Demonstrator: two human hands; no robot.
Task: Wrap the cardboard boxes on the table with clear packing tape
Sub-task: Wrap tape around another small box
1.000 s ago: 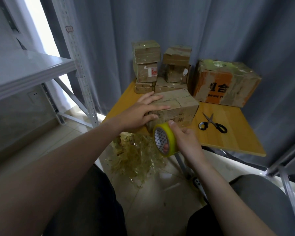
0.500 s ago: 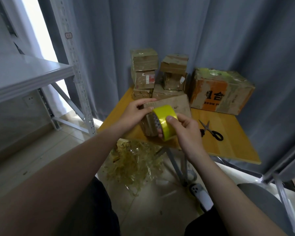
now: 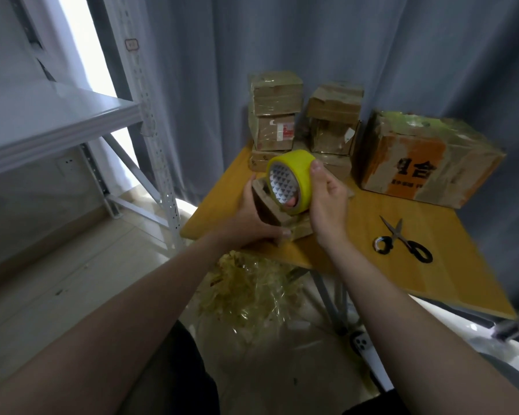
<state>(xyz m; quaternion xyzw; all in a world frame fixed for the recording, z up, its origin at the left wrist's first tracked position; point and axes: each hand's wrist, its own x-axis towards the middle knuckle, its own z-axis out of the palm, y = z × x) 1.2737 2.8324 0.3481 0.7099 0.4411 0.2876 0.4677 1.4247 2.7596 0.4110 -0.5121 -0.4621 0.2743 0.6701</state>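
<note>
A small cardboard box (image 3: 268, 209) sits tilted at the near left part of the yellow wooden table (image 3: 369, 265). My left hand (image 3: 253, 218) grips this box from its left side and underneath. A yellow tape roll (image 3: 298, 172) is held over the box by my right hand (image 3: 327, 202), one finger through its core and the thumb on the outer rim. Most of the box is hidden behind the roll and my hands.
Two stacks of small taped boxes (image 3: 274, 115) (image 3: 333, 121) stand at the table's back, with a large orange-printed box (image 3: 426, 158) to their right. Scissors (image 3: 403, 241) lie right of my hands. Crumpled tape (image 3: 249, 292) lies on the floor; a metal shelf (image 3: 51, 124) stands at left.
My left hand went from lying flat on the box to gripping it and tilting it up. My right hand raised the tape roll from below the table edge to over the box.
</note>
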